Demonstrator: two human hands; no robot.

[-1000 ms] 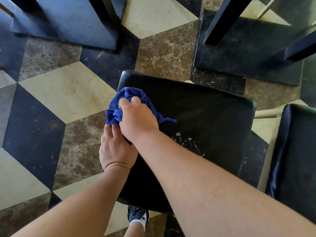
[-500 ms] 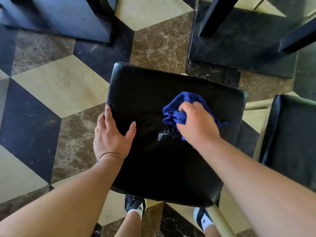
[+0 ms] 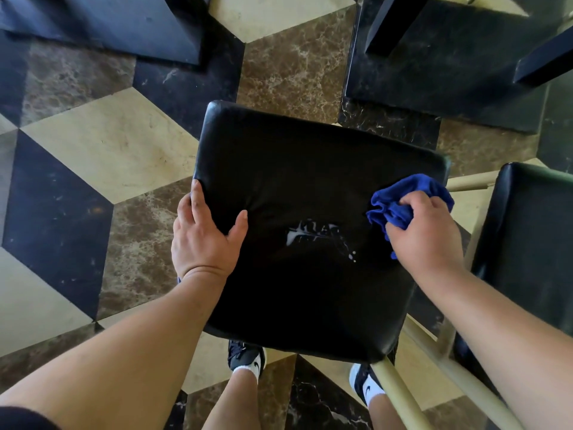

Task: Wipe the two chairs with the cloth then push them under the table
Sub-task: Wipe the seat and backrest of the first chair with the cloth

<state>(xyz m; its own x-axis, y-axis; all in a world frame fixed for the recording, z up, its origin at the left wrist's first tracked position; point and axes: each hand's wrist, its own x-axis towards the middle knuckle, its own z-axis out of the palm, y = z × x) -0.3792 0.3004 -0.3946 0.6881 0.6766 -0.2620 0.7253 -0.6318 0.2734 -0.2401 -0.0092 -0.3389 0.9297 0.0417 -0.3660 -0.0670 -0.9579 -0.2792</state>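
A chair with a black padded seat [image 3: 310, 169] stands right below me. My left hand [image 3: 206, 234] rests on the seat's left edge, fingers over the side and thumb on top. At the seat's right edge my right hand [image 3: 424, 231] presses a bunched blue cloth [image 3: 400, 200] against the leather. A white smear [image 3: 310, 232] lies in the middle of the seat between my hands. The second chair [image 3: 533, 243], also with a black seat, stands at the right edge of view, partly cut off.
Two dark table bases sit on the patterned marble floor ahead: one at top left [image 3: 117, 29], one at top right [image 3: 440, 88] with dark legs rising from it. Beige chair legs [image 3: 400, 395] run past my right foot. My shoes show below the seat.
My right hand has swept the cloth from the seat's left front corner across to its right edge. My left hand has shifted to grip the left edge.
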